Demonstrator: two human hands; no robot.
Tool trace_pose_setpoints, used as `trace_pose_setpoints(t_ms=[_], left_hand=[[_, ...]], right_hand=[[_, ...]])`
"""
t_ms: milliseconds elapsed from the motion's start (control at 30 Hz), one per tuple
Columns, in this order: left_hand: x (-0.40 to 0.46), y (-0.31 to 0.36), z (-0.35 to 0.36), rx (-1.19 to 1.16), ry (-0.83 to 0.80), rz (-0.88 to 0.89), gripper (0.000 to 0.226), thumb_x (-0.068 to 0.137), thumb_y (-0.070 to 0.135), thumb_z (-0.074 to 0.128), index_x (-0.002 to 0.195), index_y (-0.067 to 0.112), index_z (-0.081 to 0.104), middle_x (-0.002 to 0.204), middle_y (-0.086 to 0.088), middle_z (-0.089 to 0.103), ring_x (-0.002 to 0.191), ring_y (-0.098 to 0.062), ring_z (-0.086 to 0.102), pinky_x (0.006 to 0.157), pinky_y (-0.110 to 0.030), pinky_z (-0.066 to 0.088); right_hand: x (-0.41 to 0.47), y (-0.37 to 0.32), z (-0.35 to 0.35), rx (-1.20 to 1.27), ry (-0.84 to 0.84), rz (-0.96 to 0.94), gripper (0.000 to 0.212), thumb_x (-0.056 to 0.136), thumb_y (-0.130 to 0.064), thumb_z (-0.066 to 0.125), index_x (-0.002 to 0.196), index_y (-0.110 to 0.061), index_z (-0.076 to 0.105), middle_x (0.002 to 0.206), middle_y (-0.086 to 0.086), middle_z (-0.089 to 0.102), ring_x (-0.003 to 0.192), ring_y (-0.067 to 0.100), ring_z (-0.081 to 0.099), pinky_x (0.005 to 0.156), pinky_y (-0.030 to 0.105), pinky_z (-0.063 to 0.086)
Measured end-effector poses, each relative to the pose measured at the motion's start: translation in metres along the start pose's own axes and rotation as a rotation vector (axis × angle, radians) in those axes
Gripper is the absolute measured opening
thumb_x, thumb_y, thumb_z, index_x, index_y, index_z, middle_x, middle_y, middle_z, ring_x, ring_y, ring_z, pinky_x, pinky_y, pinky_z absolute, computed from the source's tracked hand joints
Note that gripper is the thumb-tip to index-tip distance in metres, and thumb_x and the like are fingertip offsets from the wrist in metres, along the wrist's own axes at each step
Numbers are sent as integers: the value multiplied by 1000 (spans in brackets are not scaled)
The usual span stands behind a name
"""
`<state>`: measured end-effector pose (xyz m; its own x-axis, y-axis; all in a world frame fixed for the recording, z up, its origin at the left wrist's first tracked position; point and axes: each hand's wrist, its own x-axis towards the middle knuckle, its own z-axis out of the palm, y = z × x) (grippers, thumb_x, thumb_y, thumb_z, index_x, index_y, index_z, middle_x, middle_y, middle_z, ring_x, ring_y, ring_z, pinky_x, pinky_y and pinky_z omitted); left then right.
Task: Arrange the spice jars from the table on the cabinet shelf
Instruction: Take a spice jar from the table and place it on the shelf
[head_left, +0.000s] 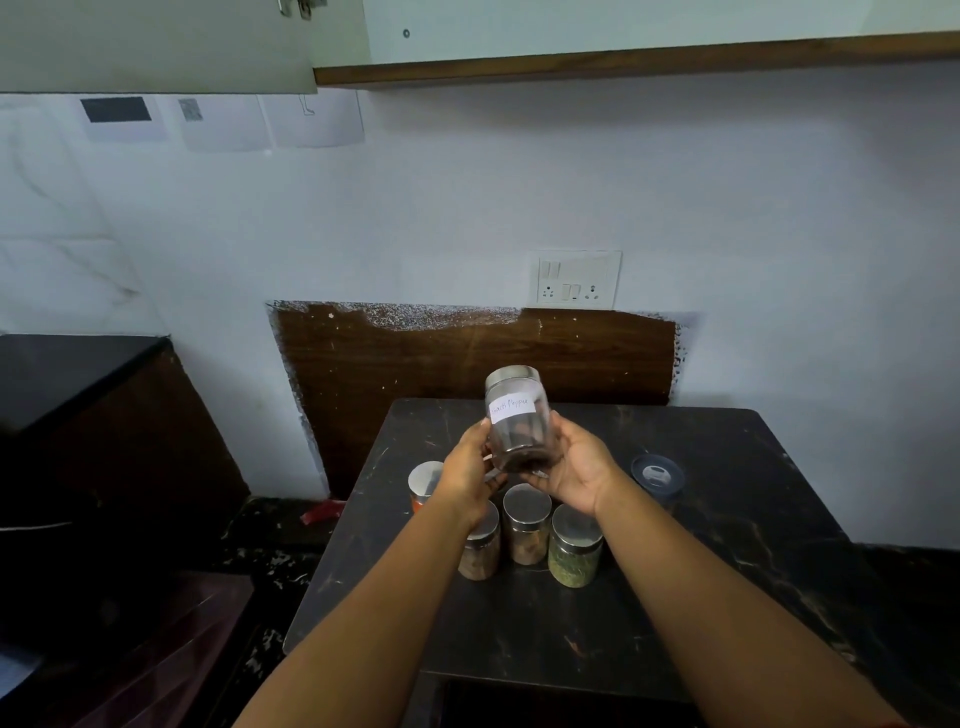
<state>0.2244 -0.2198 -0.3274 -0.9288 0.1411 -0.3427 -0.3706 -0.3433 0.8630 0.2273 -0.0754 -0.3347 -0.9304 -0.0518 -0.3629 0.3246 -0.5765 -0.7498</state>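
Both hands hold a clear glass jar (517, 418) with a steel lid and a white label reading "Black Pepper" above the dark table (701, 545). My left hand (470, 470) grips its left side and my right hand (569, 467) cups its right side and base. Below them several steel-lidded spice jars stand on the table: one with orange contents (423, 486), a brown one (480, 551), a middle one (527, 522) and a green one (575, 545). A dark-lidded jar (657, 475) stands to the right. The cabinet (623, 31) hangs overhead, its door (156, 47) swung open.
A switch and socket plate (576, 279) is on the white wall behind the table. A brown wooden panel (467, 353) leans against the wall. A dark counter (67, 379) is on the left. Papers (223, 122) are stuck on the wall under the cabinet door.
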Motion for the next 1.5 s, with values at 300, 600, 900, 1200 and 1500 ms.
trace_pose_setpoints(t_ms=[300,600,900,1200,1500], left_hand=[[0,7,-8,66,25,28,29,97,36,51,116,19,64,109,-8,69,94,-19,64,74,-30,48],[17,39,-5,88,41,206,31,102,27,40,121,20,64,111,-10,71,103,-24,67,76,-33,54],[40,157,16,174,82,663,23,102,22,41,115,20,60,116,-5,64,110,-19,61,93,-37,53],[75,320,52,379,91,1158,33,103,26,39,131,18,53,129,-3,54,120,-18,52,101,-33,46],[147,433,17,1326,373,1207,61,99,22,43,152,5,18,159,-12,18,145,-30,18,117,-38,21]], right_hand=[[0,7,10,-78,-19,-53,47,99,-46,41,125,-14,62,113,12,72,110,27,65,94,39,50],[12,-14,42,-431,-97,-218,74,76,-10,78,138,-22,41,119,5,64,111,23,61,93,38,51],[37,-101,139,-805,-24,-556,101,66,-28,87,145,-32,24,135,-3,50,127,20,47,100,33,40],[54,-234,249,-781,-1,-970,107,55,-31,92,143,-33,31,129,-4,53,114,17,57,98,37,49],[78,-342,331,-901,269,-1123,106,67,-41,86,150,-19,23,139,2,47,124,21,51,100,33,44]])
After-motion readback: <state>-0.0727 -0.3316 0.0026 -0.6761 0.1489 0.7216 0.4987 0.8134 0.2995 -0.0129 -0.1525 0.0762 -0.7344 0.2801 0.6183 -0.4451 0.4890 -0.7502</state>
